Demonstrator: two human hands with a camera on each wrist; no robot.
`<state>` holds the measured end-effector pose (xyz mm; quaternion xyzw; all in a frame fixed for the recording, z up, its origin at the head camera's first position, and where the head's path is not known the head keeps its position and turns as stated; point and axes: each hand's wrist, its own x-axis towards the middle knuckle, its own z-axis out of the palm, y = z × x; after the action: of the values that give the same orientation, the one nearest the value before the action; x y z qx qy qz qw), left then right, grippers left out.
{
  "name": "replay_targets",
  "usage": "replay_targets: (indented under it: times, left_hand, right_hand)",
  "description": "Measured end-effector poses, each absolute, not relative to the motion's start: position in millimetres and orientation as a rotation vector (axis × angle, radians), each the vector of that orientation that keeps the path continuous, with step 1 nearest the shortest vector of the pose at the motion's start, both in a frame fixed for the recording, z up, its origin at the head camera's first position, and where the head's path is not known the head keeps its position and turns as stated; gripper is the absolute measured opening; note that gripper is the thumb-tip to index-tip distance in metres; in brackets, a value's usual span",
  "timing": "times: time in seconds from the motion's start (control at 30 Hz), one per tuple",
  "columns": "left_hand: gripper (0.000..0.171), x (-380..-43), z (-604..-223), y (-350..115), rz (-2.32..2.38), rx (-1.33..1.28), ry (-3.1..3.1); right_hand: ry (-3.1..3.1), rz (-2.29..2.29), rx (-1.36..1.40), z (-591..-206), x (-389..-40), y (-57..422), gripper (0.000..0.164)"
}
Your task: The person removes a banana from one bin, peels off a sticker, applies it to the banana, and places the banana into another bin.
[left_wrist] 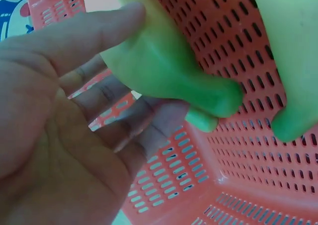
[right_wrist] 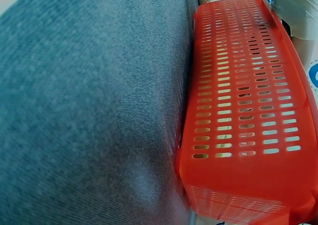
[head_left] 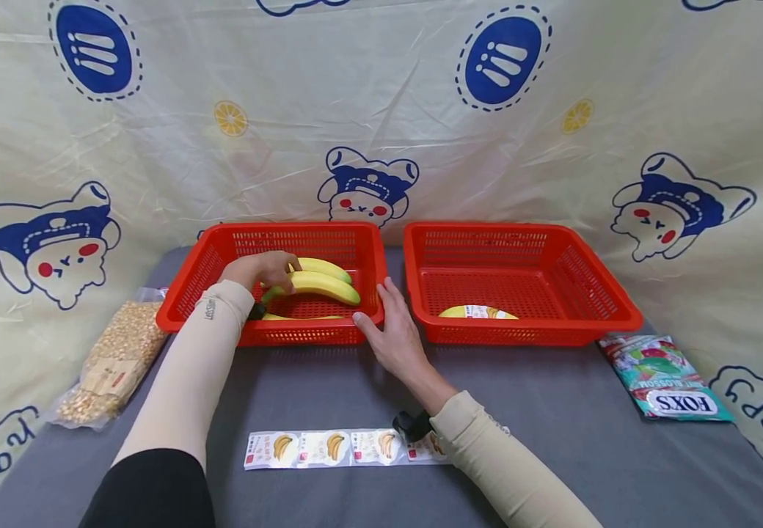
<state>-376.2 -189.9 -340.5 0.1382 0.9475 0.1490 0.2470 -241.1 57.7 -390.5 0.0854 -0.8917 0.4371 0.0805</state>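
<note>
My left hand (head_left: 268,270) reaches into the left red basket (head_left: 312,336) and holds a yellow banana (head_left: 325,286) near its green stem end. In the left wrist view the thumb (left_wrist: 112,29) lies over this banana (left_wrist: 154,61), with fingers on its other side. Another banana (head_left: 320,268) lies just behind it, and a third (left_wrist: 298,51) shows apart at right in the left wrist view. My right hand (head_left: 396,339) rests at the front right corner of the same basket, thumb and fingers extended; it is not seen in the right wrist view.
To the right stands a second red basket (head_left: 527,336) with a labelled banana (head_left: 457,312). A strip of banana-picture stickers (head_left: 329,449) lies in front, partly under the right wrist. A bag of kernels (head_left: 114,359) lies left, a FOX'S candy bag (head_left: 668,381) right.
</note>
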Motion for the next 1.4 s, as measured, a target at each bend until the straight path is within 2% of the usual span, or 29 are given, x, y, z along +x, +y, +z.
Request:
replay_targets:
  times: [0.2,0.43,0.73,0.87,1.07,1.4]
  left_hand:
    - [0.049,-375.9,-333.8,-195.3,0.49,0.385,2.694]
    - [0.044,-364.8,-305.3,-198.7,0.724,0.371,2.808]
    - [0.048,-320.0,-268.3,-199.9,1.242,0.314,2.787]
    - [0.043,-292.7,-261.5,-201.0,1.41,0.299,2.829]
    - [0.043,-242.5,-270.1,-202.4,1.579,0.374,2.879]
    - [0.051,-167.8,-316.4,-211.5,1.53,0.311,2.797]
  right_hand:
    - [-2.676,1.292,0.254,-391.1,-240.1,55.9,0.076]
    - [-2.672,1.285,0.267,-391.5,-240.6,58.6,0.075]
    - [-2.683,1.289,0.268,-390.9,-240.4,58.7,0.075]
    - [-2.682,1.296,0.263,-391.3,-240.0,59.1,0.076]
    - [-2.684,1.29,0.261,-390.9,-240.7,60.3,0.076]
    - [-2.689,1.287,0.271,-389.7,-240.0,60.1,0.075]
